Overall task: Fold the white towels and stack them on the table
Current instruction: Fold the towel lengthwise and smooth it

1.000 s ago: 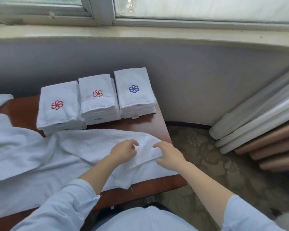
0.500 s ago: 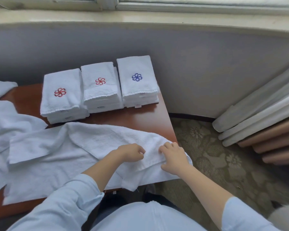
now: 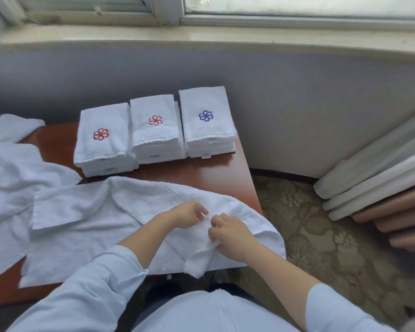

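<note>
Head view: a white towel [image 3: 120,212] lies spread and rumpled across the near edge of the table [image 3: 201,172], lower centre of the frame, its right end hanging over the corner. The right hand [image 3: 228,233] pinches a raised fold of it between thumb and curled fingers, while the left hand [image 3: 186,214] rests just beside with fingers curled onto the cloth, though I cannot tell whether it grips. Three folded stacks [image 3: 153,125] stand in a row behind, loose towels [image 3: 10,168] heap at the left, and pale rolls [image 3: 381,188] lean at the right.
</note>
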Action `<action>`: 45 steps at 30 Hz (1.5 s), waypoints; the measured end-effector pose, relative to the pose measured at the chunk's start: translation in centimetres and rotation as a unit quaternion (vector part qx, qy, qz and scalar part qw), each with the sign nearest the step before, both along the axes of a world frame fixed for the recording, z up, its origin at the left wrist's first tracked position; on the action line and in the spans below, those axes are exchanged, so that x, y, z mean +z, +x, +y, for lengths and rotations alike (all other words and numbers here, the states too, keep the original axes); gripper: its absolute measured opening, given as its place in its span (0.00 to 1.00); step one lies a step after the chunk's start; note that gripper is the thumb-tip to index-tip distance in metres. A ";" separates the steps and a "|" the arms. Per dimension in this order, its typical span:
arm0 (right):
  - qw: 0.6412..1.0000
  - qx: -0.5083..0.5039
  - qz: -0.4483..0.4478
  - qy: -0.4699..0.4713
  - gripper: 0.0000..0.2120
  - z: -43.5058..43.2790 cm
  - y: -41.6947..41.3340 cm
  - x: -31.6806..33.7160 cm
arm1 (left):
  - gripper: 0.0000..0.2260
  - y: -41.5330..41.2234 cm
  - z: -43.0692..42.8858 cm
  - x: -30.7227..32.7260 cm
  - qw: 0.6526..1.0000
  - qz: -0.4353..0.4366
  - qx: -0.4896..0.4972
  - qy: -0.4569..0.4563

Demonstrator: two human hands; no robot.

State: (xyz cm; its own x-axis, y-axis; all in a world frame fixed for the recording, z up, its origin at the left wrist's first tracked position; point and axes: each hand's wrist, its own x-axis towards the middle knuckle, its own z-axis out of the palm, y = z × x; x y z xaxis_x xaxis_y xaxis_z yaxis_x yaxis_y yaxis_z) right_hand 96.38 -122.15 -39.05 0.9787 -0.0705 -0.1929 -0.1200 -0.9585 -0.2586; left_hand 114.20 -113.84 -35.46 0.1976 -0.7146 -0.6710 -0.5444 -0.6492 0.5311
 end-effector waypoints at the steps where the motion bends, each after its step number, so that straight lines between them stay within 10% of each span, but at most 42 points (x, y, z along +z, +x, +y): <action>1: 1.000 -0.007 0.006 0.006 0.09 -0.1 0.2 0.1 | 0.24 -0.1 0.0 0.0 1.000 0.004 0.001 0.002; 4: 0.983 -0.141 -0.005 0.117 0.03 -1.1 0.8 0.9 | 0.19 0.0 -0.4 0.0 0.999 0.024 0.036 0.005; 9: 0.854 -0.429 -0.130 0.265 0.08 -6.2 1.6 3.0 | 0.20 0.6 -2.0 1.2 0.987 0.009 0.141 -0.071; 15: 0.747 -0.538 -0.217 0.324 0.04 -10.9 2.9 4.9 | 0.21 1.5 -4.8 3.0 0.963 -0.109 0.156 -0.191; 31: 0.722 -0.622 -0.184 0.242 0.07 -16.0 4.1 3.5 | 0.30 3.8 -6.4 0.1 0.980 -0.160 -0.059 -0.098; 45: 0.735 -0.570 -0.089 0.357 0.09 -16.8 3.6 -1.6 | 0.29 4.7 -10.5 -3.0 0.953 -0.257 -0.125 -0.102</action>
